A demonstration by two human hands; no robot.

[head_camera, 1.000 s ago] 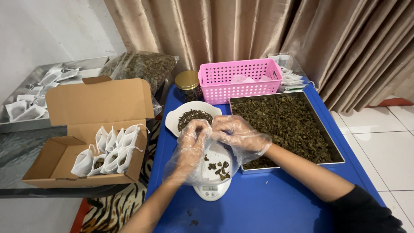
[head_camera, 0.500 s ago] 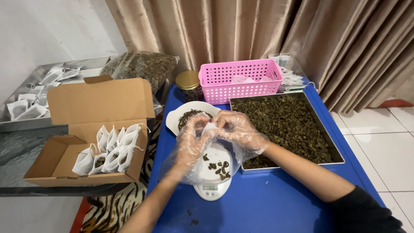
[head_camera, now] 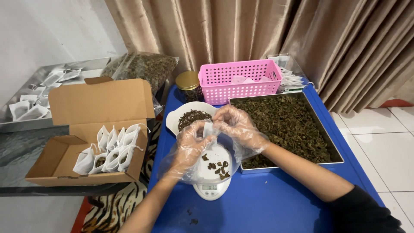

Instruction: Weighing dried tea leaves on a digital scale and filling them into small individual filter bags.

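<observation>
White sachet [head_camera: 208,129] pinched between gloved hands [head_camera: 215,131] above scale [head_camera: 212,172].

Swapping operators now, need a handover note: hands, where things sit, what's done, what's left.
Left hand and right hand, both in clear plastic gloves, together pinch a small white sachet above the white scale.
A few dried pieces lie on the scale's pan.
White bowl of dark dried leaves sits just behind the hands; metal tray of dried leaves on the right; pink basket and gold-lidded jar at the back.
Done: a row of sachets stands in the cardboard box on the left.
Left: the sachet in hand is not yet in the box; the tray holds plenty of leaves.
</observation>
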